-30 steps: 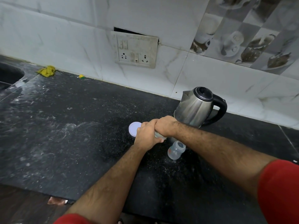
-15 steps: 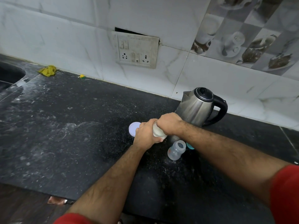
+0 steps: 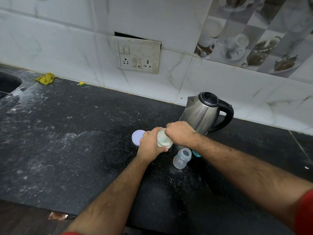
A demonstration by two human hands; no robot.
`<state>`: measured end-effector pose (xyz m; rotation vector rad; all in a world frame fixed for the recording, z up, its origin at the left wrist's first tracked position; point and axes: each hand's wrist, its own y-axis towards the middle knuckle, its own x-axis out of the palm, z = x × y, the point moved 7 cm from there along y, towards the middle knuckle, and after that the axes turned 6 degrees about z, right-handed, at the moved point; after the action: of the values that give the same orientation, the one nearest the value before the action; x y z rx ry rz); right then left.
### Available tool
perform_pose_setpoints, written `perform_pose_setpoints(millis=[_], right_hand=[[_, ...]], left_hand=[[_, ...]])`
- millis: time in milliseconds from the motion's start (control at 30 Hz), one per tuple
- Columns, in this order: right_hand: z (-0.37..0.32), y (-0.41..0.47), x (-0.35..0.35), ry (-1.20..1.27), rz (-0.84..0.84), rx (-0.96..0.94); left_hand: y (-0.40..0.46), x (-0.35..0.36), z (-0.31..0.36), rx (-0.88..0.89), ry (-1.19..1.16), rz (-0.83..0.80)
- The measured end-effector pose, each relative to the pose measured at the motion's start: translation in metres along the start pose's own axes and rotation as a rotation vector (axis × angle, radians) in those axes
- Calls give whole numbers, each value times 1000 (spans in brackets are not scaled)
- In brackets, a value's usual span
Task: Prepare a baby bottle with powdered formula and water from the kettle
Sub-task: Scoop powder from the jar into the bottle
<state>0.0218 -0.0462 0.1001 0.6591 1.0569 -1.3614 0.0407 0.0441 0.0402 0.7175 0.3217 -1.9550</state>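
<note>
Two hands (image 3: 166, 139) on one formula jar (image 3: 164, 139), one bottle (image 3: 182, 158), one kettle (image 3: 202, 114)

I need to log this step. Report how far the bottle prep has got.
Done: the formula jar is open, its lid lying on the counter, and the baby bottle stands uncapped. In hand: the left hand grips the jar while the right hand works a green scoop in the powder. Left: powder into the bottle, water from the kettle, then capping.

The right hand (image 3: 180, 134) hides the scoop's handle; a teal thing (image 3: 196, 153) peeks out beside the bottle (image 3: 182, 158).
</note>
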Motion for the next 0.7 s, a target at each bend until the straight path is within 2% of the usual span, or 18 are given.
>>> perform_pose_setpoints(millis=[267,700], right_hand=[[-14,6,10,-78,-40,-56],[-19,8,21,-61,-199,-124]], left_hand=[[-1,2,2,-1,-27,16],[-1,6,6,10,4,-2]])
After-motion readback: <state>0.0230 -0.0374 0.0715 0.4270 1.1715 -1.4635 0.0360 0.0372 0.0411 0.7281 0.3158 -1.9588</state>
